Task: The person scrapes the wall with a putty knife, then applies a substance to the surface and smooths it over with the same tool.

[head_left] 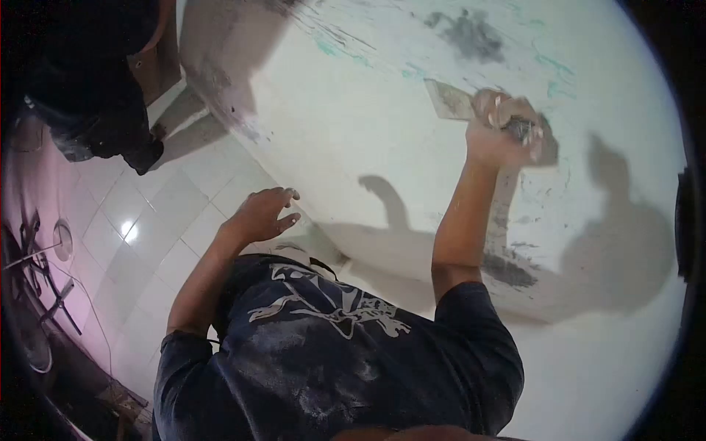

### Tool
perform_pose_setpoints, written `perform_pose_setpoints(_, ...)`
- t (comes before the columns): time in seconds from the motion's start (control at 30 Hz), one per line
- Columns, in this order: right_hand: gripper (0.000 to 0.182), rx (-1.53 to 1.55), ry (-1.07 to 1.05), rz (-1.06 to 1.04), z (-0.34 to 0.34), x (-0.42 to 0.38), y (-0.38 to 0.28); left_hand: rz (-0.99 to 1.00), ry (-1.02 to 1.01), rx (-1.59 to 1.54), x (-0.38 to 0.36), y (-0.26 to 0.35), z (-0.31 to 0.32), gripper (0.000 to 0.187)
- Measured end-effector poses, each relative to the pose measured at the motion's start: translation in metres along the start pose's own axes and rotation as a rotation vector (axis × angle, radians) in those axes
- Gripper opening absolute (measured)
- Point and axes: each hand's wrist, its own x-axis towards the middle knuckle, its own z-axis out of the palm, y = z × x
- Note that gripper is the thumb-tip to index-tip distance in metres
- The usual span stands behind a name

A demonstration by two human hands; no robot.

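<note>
My right hand (507, 128) is closed around a putty knife (450, 101) whose flat, wide blade points left. The blade lies at or very near the pale wall (346, 125); whether it touches cannot be told. Grey smudges and green streaks mark the wall above and beside the blade. The knife's handle is mostly hidden by my fingers. Off to the left, my left hand (263, 213) hangs in the air over the floor, fingers apart and slightly curled, with nothing in it.
Another person in dark, dusty trousers (95, 132) stands at the upper left on the tiled floor (169, 198). A stand with dark legs (55, 298) and a cable are at the lower left. Shadows fall across the wall.
</note>
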Motion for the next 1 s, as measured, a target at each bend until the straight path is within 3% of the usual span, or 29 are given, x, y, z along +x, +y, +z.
perform_pose_setpoints(0.07, 0.054, 0.011, 0.332, -0.151, 0.032, -0.017, -0.009, -0.010, 0.045, -0.020, 0.005, -0.006, -0.004, 0.037)
perform_pose_setpoints(0.1, 0.052, -0.178, -0.221, -0.154, 0.040, 0.010, -0.028, -0.015, 0.050, -0.024, 0.005, -0.010, -0.001, 0.037)
perform_pose_setpoints(0.13, 0.052, -0.175, -0.204, -0.139, 0.034, 0.004, -0.020, -0.014, 0.032, -0.031, 0.002, -0.011, 0.003, 0.037)
perform_pose_setpoints(0.23, 0.048, 0.113, 0.741, -0.104, 0.000, -0.010, 0.008, -0.007, 0.017, 0.009, 0.003, -0.004, 0.002, 0.037)
perform_pose_setpoints(0.27, 0.048, 0.114, 0.739, -0.109, 0.006, -0.010, 0.004, -0.010, 0.024, 0.037, 0.005, -0.005, 0.003, 0.037)
perform_pose_setpoints(0.33, 0.048, -0.249, 0.016, -0.263, 0.029, 0.006, -0.006, 0.008, 0.035, -0.015, 0.008, -0.008, 0.002, 0.037)
perform_pose_setpoints(0.47, 0.050, -0.326, 0.076, -0.185, 0.030, 0.014, 0.001, -0.024, 0.033, 0.041, 0.002, -0.005, 0.001, 0.037)
perform_pose_setpoints(0.5, 0.053, -0.223, 0.108, -0.001, 0.015, 0.018, 0.013, -0.023, 0.031, 0.024, 0.004, -0.007, 0.000, 0.037)
perform_pose_setpoints(0.53, 0.053, -0.228, 0.107, -0.008, 0.014, 0.009, 0.011, -0.026, 0.027, 0.004, 0.005, -0.007, -0.002, 0.037)
perform_pose_setpoints(0.6, 0.059, -0.371, 0.328, -0.281, 0.025, -0.006, 0.001, -0.065, 0.041, -0.032, 0.008, -0.007, -0.006, 0.037)
perform_pose_setpoints(0.63, 0.062, -0.071, -0.071, -0.094, 0.048, 0.007, -0.023, -0.070, 0.054, -0.025, 0.008, -0.010, -0.004, 0.037)
perform_pose_setpoints(0.83, 0.050, 0.344, -0.078, -0.040, 0.017, 0.000, 0.020, -0.015, 0.068, -0.013, 0.007, -0.009, 0.006, 0.035)
perform_pose_setpoints(0.87, 0.050, -0.108, -0.295, -0.158, 0.023, 0.006, 0.001, -0.064, 0.019, -0.021, 0.008, -0.007, 0.004, 0.036)
perform_pose_setpoints(0.9, 0.050, -0.089, -0.294, -0.146, 0.021, 0.013, 0.006, -0.057, 0.055, -0.021, 0.008, -0.012, 0.004, 0.036)
perform_pose_setpoints(1.0, 0.053, 0.117, 0.333, -0.144, 0.007, 0.005, 0.010, -0.086, 0.009, 0.001, 0.011, -0.010, 0.006, 0.037)
